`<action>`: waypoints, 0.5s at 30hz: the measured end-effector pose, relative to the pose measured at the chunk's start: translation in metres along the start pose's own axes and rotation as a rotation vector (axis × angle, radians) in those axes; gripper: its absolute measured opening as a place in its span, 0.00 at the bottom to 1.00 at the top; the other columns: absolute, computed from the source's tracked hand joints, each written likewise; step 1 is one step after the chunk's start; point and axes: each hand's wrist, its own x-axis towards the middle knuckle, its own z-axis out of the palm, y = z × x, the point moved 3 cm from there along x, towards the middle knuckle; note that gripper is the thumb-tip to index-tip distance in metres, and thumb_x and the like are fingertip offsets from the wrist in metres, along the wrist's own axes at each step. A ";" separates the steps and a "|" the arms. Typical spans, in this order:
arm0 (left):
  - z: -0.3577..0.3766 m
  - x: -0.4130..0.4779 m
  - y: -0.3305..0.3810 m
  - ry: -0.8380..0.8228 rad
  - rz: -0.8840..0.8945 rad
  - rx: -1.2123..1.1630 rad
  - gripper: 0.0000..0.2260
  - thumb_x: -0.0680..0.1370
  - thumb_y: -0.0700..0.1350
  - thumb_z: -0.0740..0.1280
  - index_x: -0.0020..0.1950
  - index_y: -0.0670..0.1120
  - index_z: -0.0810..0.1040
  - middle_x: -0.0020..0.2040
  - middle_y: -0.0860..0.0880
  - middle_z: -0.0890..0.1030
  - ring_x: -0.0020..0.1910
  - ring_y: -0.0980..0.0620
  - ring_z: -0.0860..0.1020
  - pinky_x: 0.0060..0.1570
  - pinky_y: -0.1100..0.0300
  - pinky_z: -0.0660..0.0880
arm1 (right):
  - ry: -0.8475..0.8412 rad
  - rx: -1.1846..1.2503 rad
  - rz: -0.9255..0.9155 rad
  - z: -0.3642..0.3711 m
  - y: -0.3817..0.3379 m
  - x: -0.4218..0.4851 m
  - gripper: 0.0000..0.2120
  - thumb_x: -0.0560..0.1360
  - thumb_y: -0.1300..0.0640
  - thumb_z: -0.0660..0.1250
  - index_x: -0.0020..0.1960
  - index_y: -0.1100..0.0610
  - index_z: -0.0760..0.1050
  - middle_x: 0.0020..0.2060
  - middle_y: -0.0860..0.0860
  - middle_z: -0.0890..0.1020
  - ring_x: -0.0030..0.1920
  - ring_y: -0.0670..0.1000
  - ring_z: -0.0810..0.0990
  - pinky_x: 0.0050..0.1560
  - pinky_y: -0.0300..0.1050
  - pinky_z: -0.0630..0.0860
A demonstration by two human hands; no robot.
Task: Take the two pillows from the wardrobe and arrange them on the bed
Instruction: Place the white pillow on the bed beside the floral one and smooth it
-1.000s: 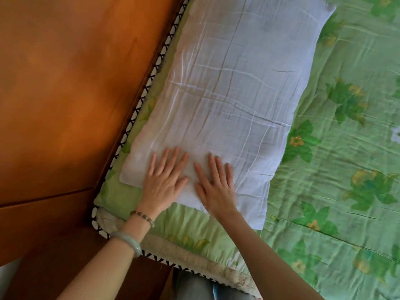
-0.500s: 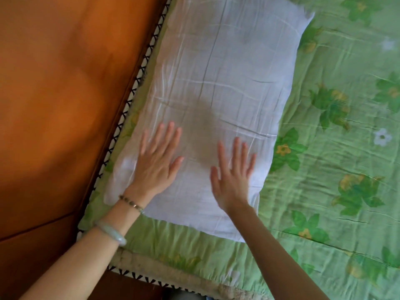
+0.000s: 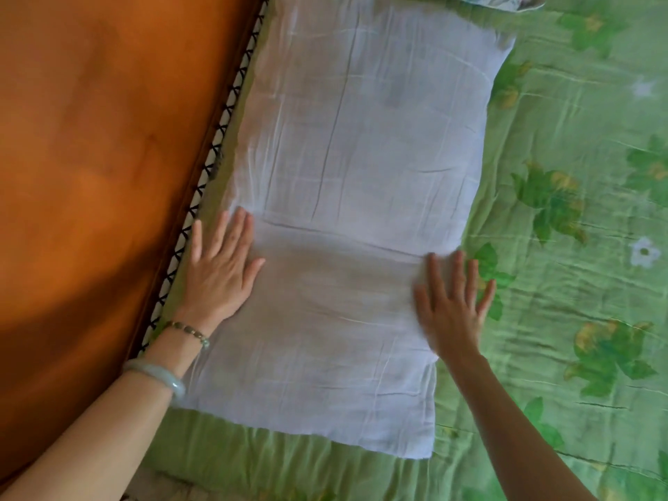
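A white creased pillow point(image 3: 354, 197) lies flat on the green flowered bed sheet point(image 3: 564, 283), its long side along the wooden headboard. My left hand point(image 3: 220, 269) rests flat on the pillow's left edge, fingers straight. My right hand point(image 3: 452, 305) lies flat with spread fingers on the pillow's right edge, partly over the sheet. At the top edge a corner of a second, patterned pillow point(image 3: 499, 1) shows; the rest of it is out of view.
An orange-brown wooden headboard point(image 3: 101, 146) fills the left side. A black and white trim point(image 3: 213, 164) runs along the mattress edge beside it. The green sheet stretches to the right and below the pillow.
Both hands have slid apart, from side by side near the pillow's lower middle to its left and right edges. The view has shifted further up along the pillow.
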 end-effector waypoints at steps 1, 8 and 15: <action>-0.009 0.005 -0.004 0.039 -0.058 -0.018 0.31 0.83 0.59 0.42 0.80 0.41 0.51 0.80 0.42 0.53 0.79 0.44 0.47 0.75 0.42 0.38 | 0.040 0.039 0.043 -0.011 0.002 0.005 0.28 0.79 0.41 0.44 0.77 0.48 0.50 0.77 0.58 0.52 0.77 0.61 0.49 0.72 0.69 0.46; -0.072 0.109 0.062 0.277 0.102 -0.093 0.28 0.83 0.56 0.44 0.80 0.43 0.51 0.80 0.45 0.51 0.78 0.47 0.44 0.74 0.43 0.37 | 0.347 0.126 -0.299 -0.062 -0.122 0.089 0.26 0.79 0.48 0.54 0.76 0.51 0.57 0.74 0.63 0.60 0.75 0.64 0.56 0.71 0.68 0.49; -0.026 0.149 0.043 0.187 0.098 -0.064 0.33 0.81 0.63 0.44 0.80 0.43 0.49 0.80 0.47 0.51 0.79 0.47 0.49 0.75 0.42 0.43 | 0.399 -0.068 -0.466 -0.027 -0.081 0.143 0.25 0.80 0.43 0.55 0.75 0.48 0.61 0.74 0.58 0.63 0.74 0.62 0.60 0.72 0.67 0.53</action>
